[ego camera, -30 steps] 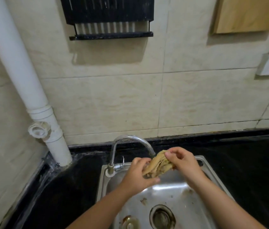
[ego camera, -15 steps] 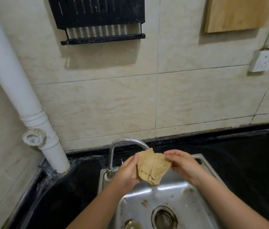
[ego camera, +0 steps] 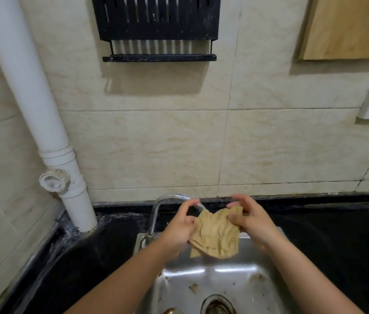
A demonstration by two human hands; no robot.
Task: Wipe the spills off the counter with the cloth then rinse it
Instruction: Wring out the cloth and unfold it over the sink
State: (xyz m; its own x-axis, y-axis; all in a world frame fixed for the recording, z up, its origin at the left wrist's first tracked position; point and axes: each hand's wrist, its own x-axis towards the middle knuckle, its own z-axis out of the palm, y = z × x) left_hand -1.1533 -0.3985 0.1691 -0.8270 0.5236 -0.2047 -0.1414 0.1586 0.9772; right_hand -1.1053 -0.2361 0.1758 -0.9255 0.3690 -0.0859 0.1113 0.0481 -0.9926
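Filling the bottom centre of the frame, the steel sink (ego camera: 247,279) holds only its drain (ego camera: 218,305) and a few rusty specks. Above the basin, mid-frame, the tan cloth (ego camera: 215,234) hangs spread between both hands: the left hand (ego camera: 179,225) grips its left edge with curled fingers, the right hand (ego camera: 250,220) pinches its upper right corner. The curved tap (ego camera: 158,209) stands just behind, black counter (ego camera: 337,234) either side, white pipe (ego camera: 31,98) upper left
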